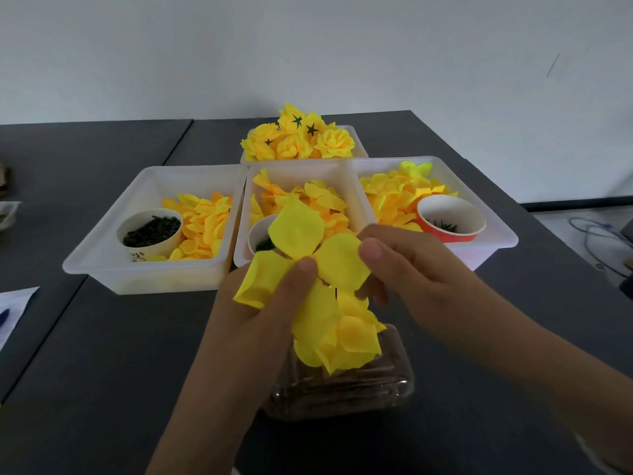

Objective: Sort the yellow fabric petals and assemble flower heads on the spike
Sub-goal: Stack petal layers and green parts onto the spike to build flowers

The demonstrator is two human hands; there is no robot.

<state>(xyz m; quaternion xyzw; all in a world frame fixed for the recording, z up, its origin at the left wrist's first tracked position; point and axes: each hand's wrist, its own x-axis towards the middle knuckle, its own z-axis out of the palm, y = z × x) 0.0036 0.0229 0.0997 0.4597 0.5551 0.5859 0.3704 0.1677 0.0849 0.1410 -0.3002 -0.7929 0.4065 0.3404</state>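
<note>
A large yellow four-lobed fabric petal layer [301,234] is held above a clear square base [342,395]. My left hand [270,303] pinches it, thumb pressing its centre. My right hand [407,269] holds its right lobe between thumb and fingers. Below it, several smaller yellow petal layers [349,341] are stacked over the base; the spike itself is hidden by petals. Three white trays hold loose petals: left [102,255], middle [298,173], right [496,234]. A fourth tray at the back [358,150] holds finished flower heads [298,138].
A white paper cup of dark green pieces [150,231] stands in the left tray, another cup [260,234] in the middle tray, a red cup [452,217] in the right tray. Papers [13,310] lie at the left table edge. Cables [596,234] lie beyond the right edge.
</note>
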